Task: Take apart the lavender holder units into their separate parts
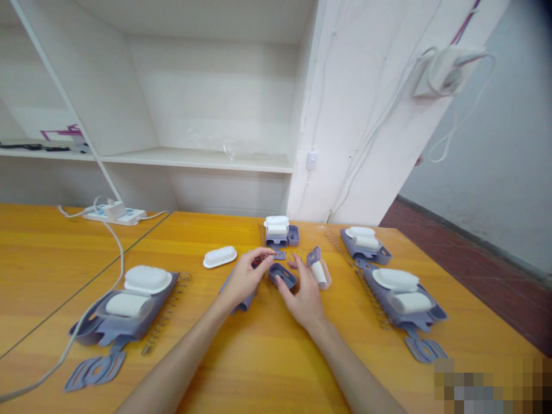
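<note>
your left hand (pixel 245 277) pinches a small part over the grey case (pixel 282 275) at frame centre; right hand (pixel 304 294) fingers steady that case on the bench (pixel 267 368). looks mid-assembly: sets around are stacked, this one isn't.

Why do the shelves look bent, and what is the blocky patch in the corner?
Head view: a wide lens bows the white shelves and wooden table edges; the pixelated patch is deliberate blurring; lighting is soft and even, with only faint shadows under the hands.
</note>
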### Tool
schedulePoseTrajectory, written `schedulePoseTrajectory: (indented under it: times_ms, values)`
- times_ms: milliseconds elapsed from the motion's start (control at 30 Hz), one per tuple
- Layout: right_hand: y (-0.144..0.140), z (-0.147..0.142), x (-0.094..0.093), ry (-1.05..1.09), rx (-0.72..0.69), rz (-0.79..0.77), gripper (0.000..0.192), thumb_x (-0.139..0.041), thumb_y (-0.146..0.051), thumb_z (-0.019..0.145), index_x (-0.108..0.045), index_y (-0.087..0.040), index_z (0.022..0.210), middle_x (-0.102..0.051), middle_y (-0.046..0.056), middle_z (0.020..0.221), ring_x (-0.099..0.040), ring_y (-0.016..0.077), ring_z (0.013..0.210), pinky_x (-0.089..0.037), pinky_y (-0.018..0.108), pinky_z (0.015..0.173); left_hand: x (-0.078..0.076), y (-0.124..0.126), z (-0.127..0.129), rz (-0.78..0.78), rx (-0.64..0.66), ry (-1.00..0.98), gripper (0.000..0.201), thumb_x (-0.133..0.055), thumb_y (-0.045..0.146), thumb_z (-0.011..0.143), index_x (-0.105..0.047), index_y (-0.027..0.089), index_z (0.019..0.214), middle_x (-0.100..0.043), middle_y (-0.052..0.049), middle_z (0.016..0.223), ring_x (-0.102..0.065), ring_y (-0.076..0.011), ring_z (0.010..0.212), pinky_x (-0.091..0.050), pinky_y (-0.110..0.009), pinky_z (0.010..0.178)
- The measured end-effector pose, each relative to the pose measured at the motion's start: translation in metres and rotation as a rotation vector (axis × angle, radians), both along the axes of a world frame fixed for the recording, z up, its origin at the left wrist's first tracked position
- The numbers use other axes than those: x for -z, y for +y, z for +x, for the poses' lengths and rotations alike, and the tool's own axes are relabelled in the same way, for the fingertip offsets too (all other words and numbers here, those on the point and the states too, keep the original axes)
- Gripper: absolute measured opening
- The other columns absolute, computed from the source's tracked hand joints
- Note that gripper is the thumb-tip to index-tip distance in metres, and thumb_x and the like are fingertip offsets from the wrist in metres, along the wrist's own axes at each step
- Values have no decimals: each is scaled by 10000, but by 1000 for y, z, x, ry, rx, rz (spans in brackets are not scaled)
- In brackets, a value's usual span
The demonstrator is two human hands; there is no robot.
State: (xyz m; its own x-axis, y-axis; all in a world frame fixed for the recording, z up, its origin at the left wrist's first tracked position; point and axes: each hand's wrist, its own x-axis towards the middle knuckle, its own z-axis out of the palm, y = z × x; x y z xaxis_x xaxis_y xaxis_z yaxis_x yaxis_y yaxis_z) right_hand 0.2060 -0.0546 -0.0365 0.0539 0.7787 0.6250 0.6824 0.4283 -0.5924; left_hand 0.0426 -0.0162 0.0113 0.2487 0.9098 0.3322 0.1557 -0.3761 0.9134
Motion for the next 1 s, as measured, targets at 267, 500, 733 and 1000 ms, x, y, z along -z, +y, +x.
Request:
schedulePoseTrajectory:
  times_ms: [267, 500, 733, 1000]
  values:
    - [0, 7, -4, 396, 136, 120, 247, -551, -373, 843, -456, -202, 994, -548, 36, 868, -567, 166, 762, -496, 319, 681, -5, 11, -24, -214, 27, -110, 397, -661, 457, 743, -693, 172, 1018, -686, -42, 779, -575, -142, 637, -394, -209, 527]
    - [-3, 6, -14, 312, 63, 86, 246, -498, -330, 880, -563, -191, 1072, -546, 48, 869, -542, 177, 811, -474, 304, 682, -3, 13, -30, -218, 89, -98, 326, -659, 453, 756, -715, 157, 880, -649, -23, 656, -526, -112, 562, -359, -207, 517]
    - [-3, 3, -15, 446, 68, 39, 304, -539, -366, 861, -602, -173, 1087, -506, 23, 790, -521, 156, 724, -462, 276, 622, 3, 14, -30, -252, 91, -205, 391, -746, 380, 687, -631, 174, 999, -674, -21, 753, -604, -132, 658, -430, -220, 597]
    - [-5, 3, -15, 537, 13, 34, 289, -518, -393, 874, -611, -161, 1018, -527, 40, 841, -531, 153, 746, -472, 280, 637, -7, 6, -25, -195, 87, -84, 309, -665, 445, 761, -562, 162, 692, -650, 1, 625, -545, -105, 563, -381, -202, 553]
